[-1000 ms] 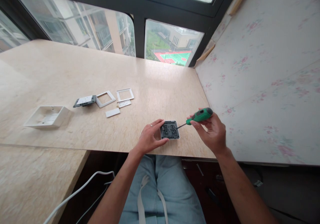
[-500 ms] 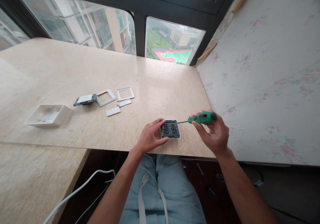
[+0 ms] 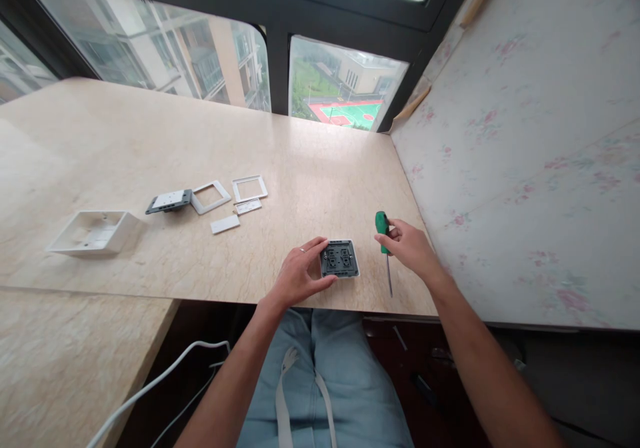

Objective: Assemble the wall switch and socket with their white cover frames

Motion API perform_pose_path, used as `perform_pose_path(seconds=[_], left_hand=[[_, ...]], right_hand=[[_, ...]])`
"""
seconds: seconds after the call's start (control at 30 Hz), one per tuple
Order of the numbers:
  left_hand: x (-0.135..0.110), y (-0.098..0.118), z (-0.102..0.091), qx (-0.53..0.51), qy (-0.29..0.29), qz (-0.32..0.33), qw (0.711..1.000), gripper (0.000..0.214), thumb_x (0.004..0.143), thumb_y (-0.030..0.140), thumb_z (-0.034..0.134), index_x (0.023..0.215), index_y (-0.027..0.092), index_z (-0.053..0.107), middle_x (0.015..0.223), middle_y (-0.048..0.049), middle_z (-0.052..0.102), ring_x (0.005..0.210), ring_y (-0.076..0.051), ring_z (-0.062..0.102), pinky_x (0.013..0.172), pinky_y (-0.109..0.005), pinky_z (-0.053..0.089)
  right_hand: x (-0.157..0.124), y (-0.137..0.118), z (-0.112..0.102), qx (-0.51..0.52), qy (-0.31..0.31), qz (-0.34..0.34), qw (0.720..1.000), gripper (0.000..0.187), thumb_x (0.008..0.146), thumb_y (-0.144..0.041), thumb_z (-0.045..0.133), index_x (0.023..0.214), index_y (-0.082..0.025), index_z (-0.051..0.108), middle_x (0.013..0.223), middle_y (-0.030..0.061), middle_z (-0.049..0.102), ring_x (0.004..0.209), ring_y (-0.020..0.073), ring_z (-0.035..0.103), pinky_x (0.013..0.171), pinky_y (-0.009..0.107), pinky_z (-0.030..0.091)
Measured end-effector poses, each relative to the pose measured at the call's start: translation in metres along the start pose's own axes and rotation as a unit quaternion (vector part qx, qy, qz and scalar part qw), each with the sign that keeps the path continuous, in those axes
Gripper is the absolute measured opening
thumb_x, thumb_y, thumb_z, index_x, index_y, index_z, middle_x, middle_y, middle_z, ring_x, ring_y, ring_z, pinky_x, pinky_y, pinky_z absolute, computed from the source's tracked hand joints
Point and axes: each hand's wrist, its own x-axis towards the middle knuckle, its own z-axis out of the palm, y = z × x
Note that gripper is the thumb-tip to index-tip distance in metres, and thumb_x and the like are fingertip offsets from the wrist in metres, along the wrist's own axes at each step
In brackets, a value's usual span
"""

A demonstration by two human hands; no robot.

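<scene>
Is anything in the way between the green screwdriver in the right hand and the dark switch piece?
Nothing visible is: only countertop shows between the green screwdriver, gripped in the right hand, and the dark switch piece. The left hand holds that piece from its left, on the side away from the screwdriver.

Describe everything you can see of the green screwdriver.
The screwdriver has a green, plastic-looking handle and a slim, metallic-looking shaft. The right hand grips the handle between thumb and fingers, with the shaft pointing toward the countertop's near edge. It is right of the square, dark-faced module, apart from it. Whether its tip touches the surface is unclear.
</scene>
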Motion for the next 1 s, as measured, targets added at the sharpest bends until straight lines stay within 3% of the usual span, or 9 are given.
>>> perform_pose_path(seconds=[0.2, 0.4, 0.47, 0.6, 0.73, 1.0], left_hand=[[0.0, 0.0, 0.0, 0.0, -0.001, -0.001, 1.0, 0.072, 0.08, 0.039, 0.079, 0.145, 0.027, 0.051, 0.151, -0.0124, 0.054, 0.139, -0.032, 0.051, 0.112, -0.05, 0.043], [-0.001, 0.0, 0.0, -0.004, 0.004, -0.001, 1.0, 0.071, 0.08, 0.038, 0.079, 0.144, 0.027, 0.051, 0.151, -0.0119, 0.054, 0.139, -0.031, 0.052, 0.113, -0.05, 0.043], [-0.001, 0.0, 0.0, -0.003, 0.003, -0.004, 1.0, 0.071, 0.08, 0.038, 0.079, 0.144, 0.028, 0.051, 0.151, -0.0114, 0.054, 0.138, -0.031, 0.052, 0.113, -0.05, 0.043], [-0.001, 0.0, 0.001, -0.003, 0.004, -0.004, 1.0, 0.071, 0.08, 0.039, 0.079, 0.145, 0.028, 0.052, 0.151, -0.0115, 0.054, 0.137, -0.032, 0.053, 0.112, -0.051, 0.043], [-0.001, 0.0, 0.001, -0.005, 0.009, 0.001, 1.0, 0.072, 0.08, 0.038, 0.079, 0.145, 0.029, 0.051, 0.151, -0.0112, 0.054, 0.137, -0.032, 0.053, 0.112, -0.051, 0.043], [-0.001, 0.0, 0.002, -0.004, 0.0, -0.006, 1.0, 0.072, 0.08, 0.039, 0.079, 0.145, 0.028, 0.051, 0.152, -0.0107, 0.053, 0.138, -0.031, 0.052, 0.112, -0.05, 0.044]], right_hand=[[0.006, -0.002, 0.021, -0.05, -0.049, 0.009, 0.997, 0.023, 0.084, -0.028, 0.071, 0.104, -0.016, 0.072, 0.07, 0.002, 0.072, 0.062, 0.0171, 0.07, 0.057, 0.025, 0.052], [0.007, -0.01, 0.028, -0.087, -0.054, -0.013, 0.995, 0.022, 0.085, -0.031, 0.071, 0.102, -0.017, 0.073, 0.072, 0.0025, 0.072, 0.066, 0.0184, 0.068, 0.061, 0.027, 0.049], [0.005, -0.014, 0.025, -0.098, -0.039, -0.027, 0.994, 0.026, 0.086, -0.033, 0.07, 0.107, -0.018, 0.072, 0.082, 0.0046, 0.073, 0.072, 0.0193, 0.068, 0.067, 0.029, 0.05], [-0.006, -0.027, 0.012, -0.116, -0.021, -0.121, 0.986, 0.018, 0.091, -0.031, 0.064, 0.101, -0.019, 0.074, 0.096, 0.0073, 0.071, 0.073, 0.0171, 0.064, 0.074, 0.031, 0.049], [-0.015, -0.04, 0.004, -0.137, -0.104, -0.25, 0.953, 0.015, 0.093, -0.024, 0.063, 0.086, -0.021, 0.077, 0.086, 0.0034, 0.07, 0.07, 0.0142, 0.062, 0.07, 0.027, 0.046], [-0.013, -0.044, 0.011, -0.225, -0.174, -0.3, 0.911, 0.018, 0.092, -0.018, 0.063, 0.082, -0.02, 0.077, 0.085, 0.0038, 0.071, 0.078, 0.016, 0.065, 0.067, 0.025, 0.041]])
